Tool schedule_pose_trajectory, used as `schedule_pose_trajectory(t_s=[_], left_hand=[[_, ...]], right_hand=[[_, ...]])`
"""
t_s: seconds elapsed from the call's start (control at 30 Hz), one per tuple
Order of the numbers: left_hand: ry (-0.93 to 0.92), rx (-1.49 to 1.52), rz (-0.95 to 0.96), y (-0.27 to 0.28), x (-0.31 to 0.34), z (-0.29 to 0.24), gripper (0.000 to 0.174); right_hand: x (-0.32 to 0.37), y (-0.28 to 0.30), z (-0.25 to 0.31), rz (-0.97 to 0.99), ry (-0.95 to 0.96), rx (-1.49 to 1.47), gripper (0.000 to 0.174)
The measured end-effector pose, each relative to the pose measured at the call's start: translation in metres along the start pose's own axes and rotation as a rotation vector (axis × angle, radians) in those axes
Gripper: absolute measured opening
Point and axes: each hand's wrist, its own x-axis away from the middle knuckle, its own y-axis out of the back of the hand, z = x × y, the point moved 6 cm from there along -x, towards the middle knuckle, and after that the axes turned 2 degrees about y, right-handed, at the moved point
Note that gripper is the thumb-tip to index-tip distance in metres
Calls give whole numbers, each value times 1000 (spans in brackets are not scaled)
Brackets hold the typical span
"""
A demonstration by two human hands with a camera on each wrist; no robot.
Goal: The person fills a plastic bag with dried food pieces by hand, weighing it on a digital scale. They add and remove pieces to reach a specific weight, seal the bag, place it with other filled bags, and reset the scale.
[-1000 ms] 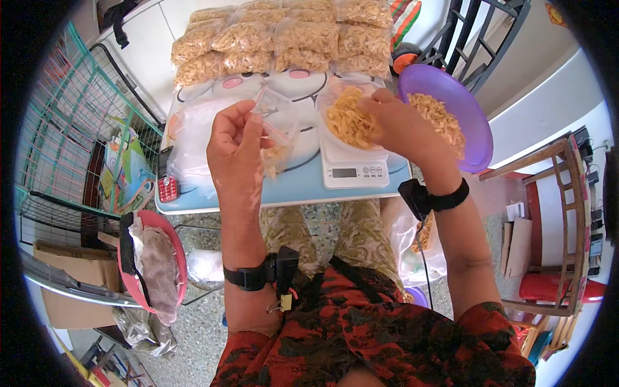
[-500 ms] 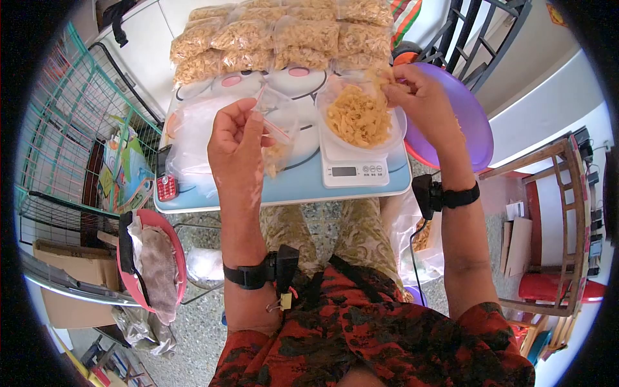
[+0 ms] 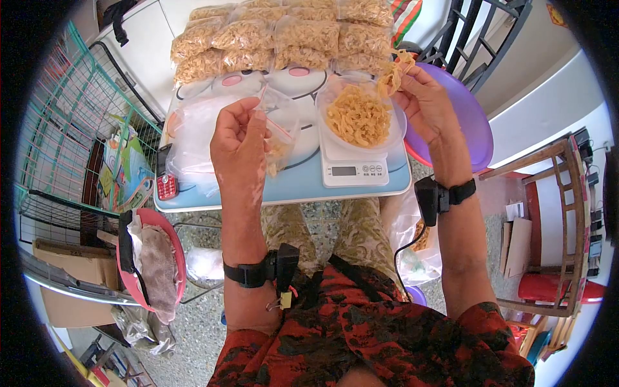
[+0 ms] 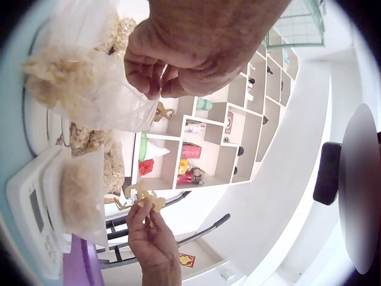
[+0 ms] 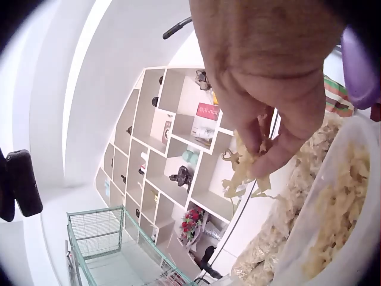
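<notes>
Clump of strips (image 3: pixel 392 79) pinched between thumb and fingers of the right hand (image 3: pixel 429 103), grip narrow, loose ends poking out past the fingertips. Held in the air near the far right side of the white bowl (image 3: pixel 398 126), with the purple basin (image 3: pixel 476 122) just beyond to the right. Left hand (image 3: pixel 238 132) also narrow, fingers curled, pinching the upper edge of a clear bag (image 3: pixel 284 121) with a red line along its mouth; a few strips showing through the film low down.

Compared with half a second ago: right hand turned, clump more in sight beyond the fingers. A second ago, down among the strips in the bowl. Left hand and bag in nearly the same spot throughout.

Strips pale yellow, thin, curled and ragged, tangled together. More of the same in a loose heap (image 3: pixel 358 116) inside the bowl, on the white scale (image 3: pixel 355 175) at the right of the blue tabletop (image 3: pixel 296 192); display too small to read. Filled bags (image 3: pixel 306 35) stacked in rows at the far edge.
</notes>
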Motion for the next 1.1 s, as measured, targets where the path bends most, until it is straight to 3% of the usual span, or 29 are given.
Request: schedule_pose_trajectory(t_s=[0.3,0.4,0.5,0.6,0.8,1.1], left_hand=[[38,135,61,-8,4,-3,27],[90,175,77,-11,4,1,27],[125,172,66,-12,6,2,28],[136,223,45,-13,7,3,24],[130,213,67,-4,6,5,31],[112,155,75,1,6,6,28]], right_hand=[[1,-16,4,-13,167,-27,9],[11,-48,16,-22,265,5,9],[15,-70,16,-54,319,289,7],[26,-103,9,-94,491,458,17],[53,-148,-7,108,910,938,20],[55,-151,-38,468,675,1002,14]])
